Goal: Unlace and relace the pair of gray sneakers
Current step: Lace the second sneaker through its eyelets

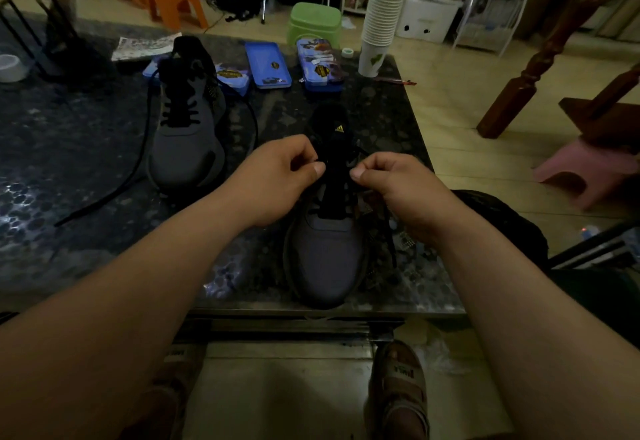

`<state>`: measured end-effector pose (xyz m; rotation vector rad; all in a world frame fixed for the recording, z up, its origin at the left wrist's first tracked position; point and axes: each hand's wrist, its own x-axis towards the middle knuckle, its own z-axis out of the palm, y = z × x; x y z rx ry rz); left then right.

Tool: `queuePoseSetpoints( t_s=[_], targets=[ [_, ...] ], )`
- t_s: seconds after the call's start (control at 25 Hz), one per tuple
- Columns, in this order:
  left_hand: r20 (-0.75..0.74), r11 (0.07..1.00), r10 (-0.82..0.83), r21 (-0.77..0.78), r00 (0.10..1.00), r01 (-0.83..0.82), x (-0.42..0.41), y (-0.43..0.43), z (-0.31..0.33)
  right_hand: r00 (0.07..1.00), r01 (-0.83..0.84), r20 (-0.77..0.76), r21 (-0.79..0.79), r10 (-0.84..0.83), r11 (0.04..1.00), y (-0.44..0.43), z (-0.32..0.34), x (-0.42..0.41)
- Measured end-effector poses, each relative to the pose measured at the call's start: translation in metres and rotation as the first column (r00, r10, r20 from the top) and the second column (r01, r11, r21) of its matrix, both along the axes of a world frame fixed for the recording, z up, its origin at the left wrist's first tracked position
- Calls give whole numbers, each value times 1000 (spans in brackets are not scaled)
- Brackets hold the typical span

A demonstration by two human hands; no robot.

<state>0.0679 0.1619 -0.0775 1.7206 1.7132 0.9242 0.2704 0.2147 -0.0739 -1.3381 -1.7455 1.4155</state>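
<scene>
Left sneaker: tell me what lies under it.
A blue case sticks out either side of the left sneaker at its heel, on the table. The shoe covers its middle, so whether it is one case or two cannot be told.

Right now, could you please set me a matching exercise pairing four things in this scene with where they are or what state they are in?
Things:
1. near sneaker
2. far sneaker
3. paper cup stack
4. pink stool

Places or states:
A. on the floor, right of the table
B. at the table's far right corner
C. its lace pinched by the left hand and right hand
D. its loose lace trailing over the table

Pairs: 1-C, 2-D, 3-B, 4-A
</scene>
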Motion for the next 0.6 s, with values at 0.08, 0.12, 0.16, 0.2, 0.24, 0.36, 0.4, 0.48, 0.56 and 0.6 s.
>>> queuePoseSetpoints(
  t_s=[0.08,0.12,0.16,0.2,0.24,0.36,0.4,0.48,0.56,0.6],
  targets=[
    [-10,1000,-9,9,1000,9,-1,1,-1,1000,12,25,4,-12,1000,1,-1,2],
    [-18,1000,-15,11,1000,15,-1,1,-1,999,11,50,20,-12,1000,2,-1,3],
    [-24,1000,-18,12,1000,18,-1,1,-2,997,6,82,42,-9,999,2,0,3],
    [-23,1000,-18,14,1000,18,-1,1,-3,993,-3,118,68,-5,998,2,1,3],
    [-24,1000,-19,21,1000,20,-1,0,-3,988,-13,155,98,-2,995,1,1,3],
    [-92,992,-27,119,995,38,0,-2,-7,984,2,178,122,-24,992,3,1,1],
    [-89,992,-22,124,996,33,-1,-3,-9,989,14,147,99,-28,995,2,1,1],
    [-29,997,-7,77,1000,9,-2,-1,-11,996,6,90,78,-13,997,1,0,3],
    [28,999,-6,31,1000,5,0,0,-12,998,-34,63,109,28,993,-1,-2,5],
    [58,1000,-16,23,998,15,1,0,-13,998,-47,49,126,41,991,-3,-3,6]
  ],
)
